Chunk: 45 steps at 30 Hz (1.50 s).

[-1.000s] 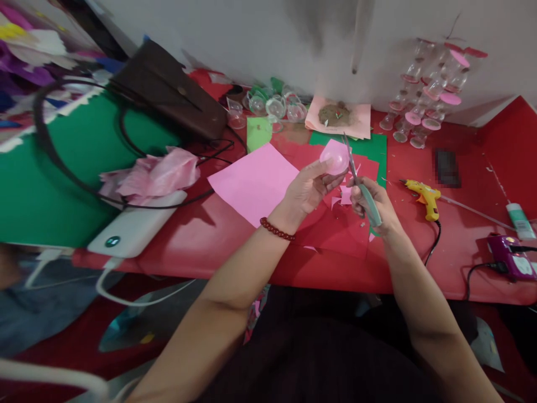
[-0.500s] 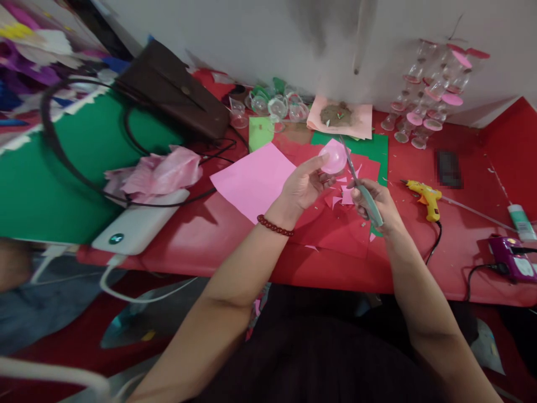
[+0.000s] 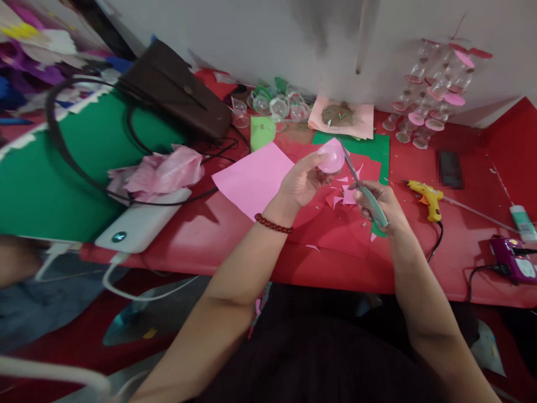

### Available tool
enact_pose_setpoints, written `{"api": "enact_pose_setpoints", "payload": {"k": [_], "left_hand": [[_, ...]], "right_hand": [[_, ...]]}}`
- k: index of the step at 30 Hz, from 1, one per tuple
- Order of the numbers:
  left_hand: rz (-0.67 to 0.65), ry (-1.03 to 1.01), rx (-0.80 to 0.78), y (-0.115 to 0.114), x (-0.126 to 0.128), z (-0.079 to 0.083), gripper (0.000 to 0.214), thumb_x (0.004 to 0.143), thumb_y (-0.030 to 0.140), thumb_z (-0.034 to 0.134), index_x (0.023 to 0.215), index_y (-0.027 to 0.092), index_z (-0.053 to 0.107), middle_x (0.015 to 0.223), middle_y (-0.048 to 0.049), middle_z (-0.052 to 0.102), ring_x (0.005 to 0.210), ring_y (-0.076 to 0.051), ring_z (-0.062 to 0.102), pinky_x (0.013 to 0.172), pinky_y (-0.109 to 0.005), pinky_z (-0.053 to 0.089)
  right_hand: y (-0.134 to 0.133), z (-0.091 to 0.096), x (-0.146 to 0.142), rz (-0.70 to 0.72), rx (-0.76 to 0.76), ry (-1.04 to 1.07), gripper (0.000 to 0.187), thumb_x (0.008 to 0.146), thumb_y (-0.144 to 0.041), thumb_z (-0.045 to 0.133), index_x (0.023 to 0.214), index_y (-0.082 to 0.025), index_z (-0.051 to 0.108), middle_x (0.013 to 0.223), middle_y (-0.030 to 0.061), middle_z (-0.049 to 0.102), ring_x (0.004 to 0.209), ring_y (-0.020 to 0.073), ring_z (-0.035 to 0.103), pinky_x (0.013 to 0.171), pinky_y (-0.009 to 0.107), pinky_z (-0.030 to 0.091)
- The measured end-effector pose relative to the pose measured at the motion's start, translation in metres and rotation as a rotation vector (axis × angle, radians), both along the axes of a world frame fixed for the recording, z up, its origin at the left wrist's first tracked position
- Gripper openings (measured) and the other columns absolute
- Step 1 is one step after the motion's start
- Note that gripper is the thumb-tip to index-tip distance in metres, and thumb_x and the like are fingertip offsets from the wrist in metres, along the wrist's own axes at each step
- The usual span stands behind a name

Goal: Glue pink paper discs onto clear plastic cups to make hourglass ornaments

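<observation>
Between the thumb and fingers of my left hand (image 3: 300, 182) is a small clear plastic cup with pink paper (image 3: 331, 155) against it. The paper's edge sticks out past the cup's round rim at the top. My right hand (image 3: 380, 204) grips scissors (image 3: 369, 201) with pale green handles. Their blades point up and away, right beside the edge of the pink paper. Whether they touch it I cannot tell. Below both hands, pink paper scraps (image 3: 348, 195) lie scattered over red sheets (image 3: 331, 229). A larger pink sheet (image 3: 254, 176) lies to the left of my left hand.
A yellow glue gun (image 3: 425, 198) with a cord lies to the right. Behind are several plastic cups (image 3: 279, 106) and a stacked cup piece (image 3: 436, 95) against the wall. A brown bag (image 3: 180, 92), white power bank (image 3: 140, 226) and crumpled pink plastic (image 3: 163, 170) occupy the left.
The pink paper and cup have turned or shifted slightly left in my left hand. The scissors stay close beside the paper's edge. The whole view has moved a little.
</observation>
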<state>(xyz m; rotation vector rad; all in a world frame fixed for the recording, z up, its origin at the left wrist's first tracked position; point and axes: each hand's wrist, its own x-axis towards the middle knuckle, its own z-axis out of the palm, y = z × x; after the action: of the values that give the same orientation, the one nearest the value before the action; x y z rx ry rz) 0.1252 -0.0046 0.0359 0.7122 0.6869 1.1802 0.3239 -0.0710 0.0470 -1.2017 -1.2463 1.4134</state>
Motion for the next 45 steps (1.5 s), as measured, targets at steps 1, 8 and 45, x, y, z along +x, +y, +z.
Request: {"api": "enact_pose_setpoints", "payload": {"k": [1,8,45], "left_hand": [[-0.002,-0.002,0.001,0.000,0.000,0.000,0.043,0.061,0.039,0.093,0.093,0.019,0.073,0.083,-0.0024,0.076,0.076,-0.018,0.074,0.066,-0.028,0.055],[-0.019,-0.013,0.046,0.000,-0.003,0.002,0.039,0.062,0.036,0.093,0.088,0.017,0.071,0.078,-0.0009,0.072,0.073,-0.016,0.073,0.063,-0.028,0.053],[-0.139,0.057,0.077,-0.005,-0.004,0.008,0.034,0.063,0.038,0.094,0.081,0.017,0.075,0.075,-0.0017,0.074,0.067,-0.012,0.068,0.062,-0.024,0.053]], "right_hand": [[0.000,0.001,0.000,-0.001,-0.005,-0.005,0.053,0.062,-0.058,0.096,0.090,-0.019,0.072,0.052,-0.0110,0.048,0.039,0.0046,0.041,0.038,0.021,0.027],[-0.003,0.012,0.002,0.000,-0.033,-0.031,0.052,0.058,-0.051,0.097,0.089,-0.017,0.073,0.053,-0.0108,0.050,0.040,0.0039,0.040,0.039,0.022,0.024],[-0.003,0.009,0.007,0.050,0.022,0.032,0.062,0.061,-0.067,0.096,0.091,-0.019,0.070,0.058,-0.0094,0.047,0.045,0.0038,0.036,0.044,0.022,0.023]]}}
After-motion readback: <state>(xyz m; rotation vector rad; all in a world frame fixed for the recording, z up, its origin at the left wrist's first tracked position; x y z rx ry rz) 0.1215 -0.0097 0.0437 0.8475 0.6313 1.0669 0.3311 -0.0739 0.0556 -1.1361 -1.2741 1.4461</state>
